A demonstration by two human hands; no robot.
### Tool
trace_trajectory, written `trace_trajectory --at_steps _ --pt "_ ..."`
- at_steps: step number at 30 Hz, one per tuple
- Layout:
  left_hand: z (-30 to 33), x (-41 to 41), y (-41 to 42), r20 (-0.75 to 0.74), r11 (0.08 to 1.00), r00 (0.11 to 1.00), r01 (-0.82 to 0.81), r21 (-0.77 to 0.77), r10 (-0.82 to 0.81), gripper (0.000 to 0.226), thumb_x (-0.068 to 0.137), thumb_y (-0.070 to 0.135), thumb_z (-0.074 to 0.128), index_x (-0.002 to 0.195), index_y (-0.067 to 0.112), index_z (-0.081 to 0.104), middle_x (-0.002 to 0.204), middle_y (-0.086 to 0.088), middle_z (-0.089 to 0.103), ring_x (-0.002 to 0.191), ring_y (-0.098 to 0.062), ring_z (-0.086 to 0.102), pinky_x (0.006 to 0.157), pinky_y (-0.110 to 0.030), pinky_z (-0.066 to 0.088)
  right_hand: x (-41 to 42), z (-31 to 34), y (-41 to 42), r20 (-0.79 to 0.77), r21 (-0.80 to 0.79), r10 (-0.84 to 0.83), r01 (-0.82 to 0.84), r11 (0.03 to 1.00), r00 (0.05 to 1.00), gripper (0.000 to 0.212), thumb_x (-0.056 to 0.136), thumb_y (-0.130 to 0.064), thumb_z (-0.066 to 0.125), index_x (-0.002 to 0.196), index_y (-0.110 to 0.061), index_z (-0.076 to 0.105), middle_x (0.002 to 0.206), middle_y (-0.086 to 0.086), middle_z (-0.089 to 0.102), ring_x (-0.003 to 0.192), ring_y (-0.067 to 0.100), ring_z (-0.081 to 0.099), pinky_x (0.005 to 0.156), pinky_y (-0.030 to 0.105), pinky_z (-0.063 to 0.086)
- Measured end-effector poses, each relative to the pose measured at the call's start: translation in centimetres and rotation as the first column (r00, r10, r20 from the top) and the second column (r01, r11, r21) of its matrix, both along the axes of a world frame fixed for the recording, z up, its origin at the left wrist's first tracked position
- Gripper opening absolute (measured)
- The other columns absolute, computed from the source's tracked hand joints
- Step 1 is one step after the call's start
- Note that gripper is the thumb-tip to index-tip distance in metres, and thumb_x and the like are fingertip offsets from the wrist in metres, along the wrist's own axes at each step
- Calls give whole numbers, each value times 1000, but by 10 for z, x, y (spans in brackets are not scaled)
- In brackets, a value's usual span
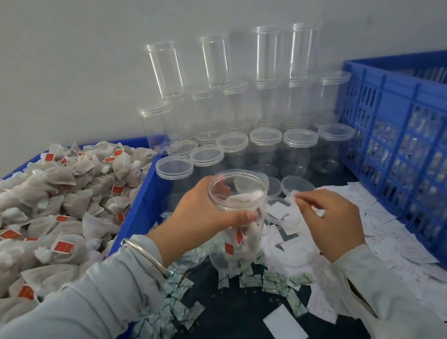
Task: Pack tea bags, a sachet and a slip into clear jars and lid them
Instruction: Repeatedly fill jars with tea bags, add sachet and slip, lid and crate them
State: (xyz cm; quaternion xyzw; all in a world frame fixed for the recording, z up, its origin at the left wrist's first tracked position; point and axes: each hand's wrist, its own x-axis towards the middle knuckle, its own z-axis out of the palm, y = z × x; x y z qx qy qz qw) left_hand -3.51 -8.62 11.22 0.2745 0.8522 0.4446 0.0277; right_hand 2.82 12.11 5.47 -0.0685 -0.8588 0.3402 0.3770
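Note:
My left hand point(202, 212) grips an open clear jar point(237, 218) near its rim, tilted toward me over the dark table. Tea bags with red tags lie inside the jar. My right hand point(328, 221) is just right of the jar, its fingertips pinching a small white slip point(294, 198) lifted off the heap of paper slips point(390, 235). A loose clear lid point(297, 185) lies behind the hand. Green-and-white sachets point(178, 311) are scattered in front of the jar. A blue bin at left is heaped with tea bags point(41, 219).
Lidded empty jars point(245, 149) stand stacked in rows against the wall. A blue slatted crate point(418, 149) fills the right side. The tea bag bin's blue wall point(139, 209) runs beside my left forearm. One blank white card point(284, 329) lies near the front.

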Motion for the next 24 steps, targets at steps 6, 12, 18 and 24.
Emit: trace_trajectory --at_steps 6,12,18,24 --pt "-10 -2 36 110 989 992 -70 129 56 24 64 48 81 84 50 67 79 31 68 75 15 61 65 -9 43 -3 -43 33 575 24 17 -38 999 818 35 87 -17 64 122 -13 62 129 5 58 120 20 50 102 26 34" --pt "-28 5 53 159 991 987 -41 129 20 26 65 44 83 85 46 68 80 28 69 74 13 63 57 0 41 -11 -60 44 568 -7 -101 127 992 817 38 93 -3 46 129 -8 57 133 11 55 124 26 50 104 30 35" --pt "-32 12 51 190 987 977 64 147 -92 41 64 28 86 72 60 61 65 40 60 59 20 57 44 2 36 -14 -66 57 662 98 -115 66 993 741 49 92 -29 58 136 -11 48 135 7 53 126 24 45 100 29 36" --pt "-34 13 50 198 996 980 -34 78 18 65 53 54 85 107 43 51 96 26 61 88 12 57 63 -6 37 -14 -70 56 582 77 -142 120 990 801 30 91 -23 59 120 -16 64 111 7 68 105 24 59 91 36 48"
